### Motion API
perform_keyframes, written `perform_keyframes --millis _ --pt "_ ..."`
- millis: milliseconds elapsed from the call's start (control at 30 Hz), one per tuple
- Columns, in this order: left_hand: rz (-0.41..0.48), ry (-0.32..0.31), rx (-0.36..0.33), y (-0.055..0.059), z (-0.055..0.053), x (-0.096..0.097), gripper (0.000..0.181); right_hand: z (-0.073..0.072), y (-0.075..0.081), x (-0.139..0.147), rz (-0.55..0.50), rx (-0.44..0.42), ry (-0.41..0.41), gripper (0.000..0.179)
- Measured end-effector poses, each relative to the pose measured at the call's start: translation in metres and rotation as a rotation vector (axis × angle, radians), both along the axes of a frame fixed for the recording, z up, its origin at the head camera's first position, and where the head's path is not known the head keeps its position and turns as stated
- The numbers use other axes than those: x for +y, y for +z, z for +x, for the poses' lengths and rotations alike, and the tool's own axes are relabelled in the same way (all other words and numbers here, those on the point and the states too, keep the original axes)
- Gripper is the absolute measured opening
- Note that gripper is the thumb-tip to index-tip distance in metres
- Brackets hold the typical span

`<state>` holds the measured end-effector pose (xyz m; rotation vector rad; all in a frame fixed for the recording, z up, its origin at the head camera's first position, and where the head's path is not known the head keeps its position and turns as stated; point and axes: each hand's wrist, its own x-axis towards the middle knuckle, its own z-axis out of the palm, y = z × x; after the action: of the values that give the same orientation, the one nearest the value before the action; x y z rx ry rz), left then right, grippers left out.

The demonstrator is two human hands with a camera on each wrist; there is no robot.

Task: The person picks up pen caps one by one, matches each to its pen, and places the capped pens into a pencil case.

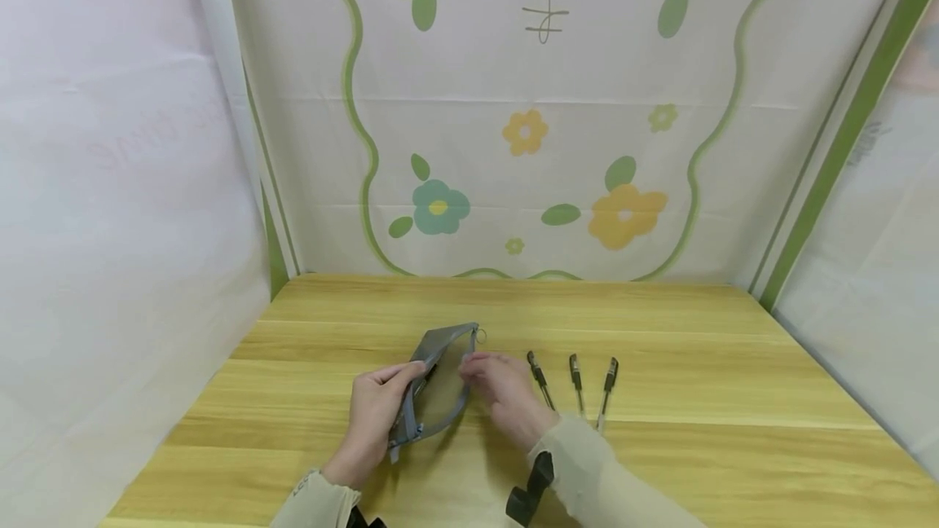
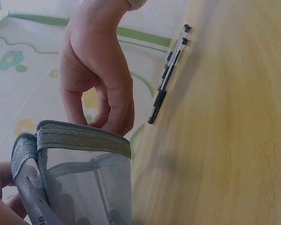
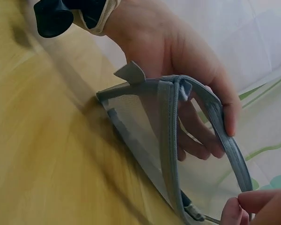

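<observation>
A grey mesh zipper pouch (image 1: 440, 339) is held tilted over the table, its mouth spread wide. My left hand (image 1: 377, 407) grips one side of it, thumb on the zipper edge and other fingers behind the mesh, as the right wrist view shows. The opposite edge is pinched by my right hand (image 1: 506, 398); in the left wrist view those fingers curl down at the banded rim (image 2: 84, 140). A slim dark thing (image 1: 424, 380) shows inside the pouch near my left thumb. A small fabric tab (image 3: 131, 72) sticks out at one end.
Three pens with black caps and grips lie to the right of my right hand: a left one (image 1: 539, 373), a middle one (image 1: 575, 373) and a right one (image 1: 610, 377). The wooden table (image 1: 697, 349) meets a flower-printed cloth (image 1: 477, 145) behind, with cloth walls at both sides.
</observation>
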<state>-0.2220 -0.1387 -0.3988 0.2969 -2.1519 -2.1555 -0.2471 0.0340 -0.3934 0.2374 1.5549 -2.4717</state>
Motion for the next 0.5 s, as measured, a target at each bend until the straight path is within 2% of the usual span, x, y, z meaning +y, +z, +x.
perform_keyframes --millis 233,500 --pt "-0.006 0.001 -0.002 0.000 0.000 0.000 0.030 0.001 0.007 0.024 0.001 0.023 0.079 0.044" --pt "-0.027 0.002 0.013 0.000 -0.001 -0.002 0.031 -0.005 0.013 0.084 0.214 0.050 0.236 0.044"
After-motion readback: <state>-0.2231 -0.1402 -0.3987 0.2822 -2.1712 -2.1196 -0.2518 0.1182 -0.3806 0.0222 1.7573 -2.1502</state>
